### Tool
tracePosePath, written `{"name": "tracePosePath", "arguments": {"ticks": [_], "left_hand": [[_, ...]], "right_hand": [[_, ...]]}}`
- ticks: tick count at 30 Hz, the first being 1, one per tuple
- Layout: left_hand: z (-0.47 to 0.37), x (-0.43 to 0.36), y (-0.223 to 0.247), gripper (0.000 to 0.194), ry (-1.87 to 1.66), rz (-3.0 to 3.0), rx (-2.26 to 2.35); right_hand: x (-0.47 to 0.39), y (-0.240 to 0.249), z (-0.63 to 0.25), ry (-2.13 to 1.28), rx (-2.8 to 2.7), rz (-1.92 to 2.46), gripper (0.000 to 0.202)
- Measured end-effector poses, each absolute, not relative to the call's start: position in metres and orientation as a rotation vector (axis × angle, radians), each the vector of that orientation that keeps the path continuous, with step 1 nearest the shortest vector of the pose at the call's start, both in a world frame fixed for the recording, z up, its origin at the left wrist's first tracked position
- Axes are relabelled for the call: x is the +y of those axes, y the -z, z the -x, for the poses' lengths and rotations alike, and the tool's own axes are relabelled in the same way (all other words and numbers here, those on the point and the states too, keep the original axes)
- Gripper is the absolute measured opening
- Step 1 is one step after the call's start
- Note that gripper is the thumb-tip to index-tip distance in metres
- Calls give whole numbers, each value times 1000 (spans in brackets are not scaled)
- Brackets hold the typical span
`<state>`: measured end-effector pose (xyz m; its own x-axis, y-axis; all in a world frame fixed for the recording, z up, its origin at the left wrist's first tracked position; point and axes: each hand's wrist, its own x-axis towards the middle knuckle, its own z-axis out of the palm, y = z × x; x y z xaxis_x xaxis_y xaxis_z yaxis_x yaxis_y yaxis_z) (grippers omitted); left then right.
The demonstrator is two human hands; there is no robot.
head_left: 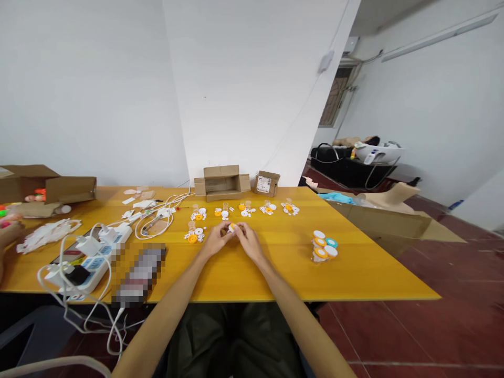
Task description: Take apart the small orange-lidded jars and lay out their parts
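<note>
Both hands meet over the middle of the yellow table (236, 278). My left hand (216, 238) and my right hand (249, 239) are closed around a small white-and-orange piece (231, 228), which the fingers partly cover. Beyond the hands lie several small groups of white and orange parts (246, 211), most with a clear cup nearby. Another such group (192, 237) lies just left of my left hand. To the right stand several clear containers (319, 253) bunched together, with white, orange and teal tops.
Open cardboard boxes (220, 184) stand by the wall. On the left are a white power strip (98, 262) with tangled cables, a pixelated phone (139, 275) and white strips (49, 233). Another person's hand (11, 233) shows at the far left. A large carton (378, 226) adjoins the right edge.
</note>
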<state>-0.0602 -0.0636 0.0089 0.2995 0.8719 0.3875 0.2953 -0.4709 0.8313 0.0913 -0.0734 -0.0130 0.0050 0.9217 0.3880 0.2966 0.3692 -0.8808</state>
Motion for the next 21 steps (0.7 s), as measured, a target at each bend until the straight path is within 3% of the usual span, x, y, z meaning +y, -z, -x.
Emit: {"name": "tracePosePath", "arguments": {"ticks": [8, 16, 21], "left_hand": [[79, -65, -18, 34, -1796, -1776, 1348], [104, -53, -22, 42, -2346, -1395, 1315], [110, -51, -29, 44, -2596, -1213, 1192]], "right_hand": [[-67, 19, -74, -503, -1764, 1259, 24], [-73, -1, -12, -408, -2198, 1334, 76], [-72, -15, 9, -360, -2316, 1281, 80]]}}
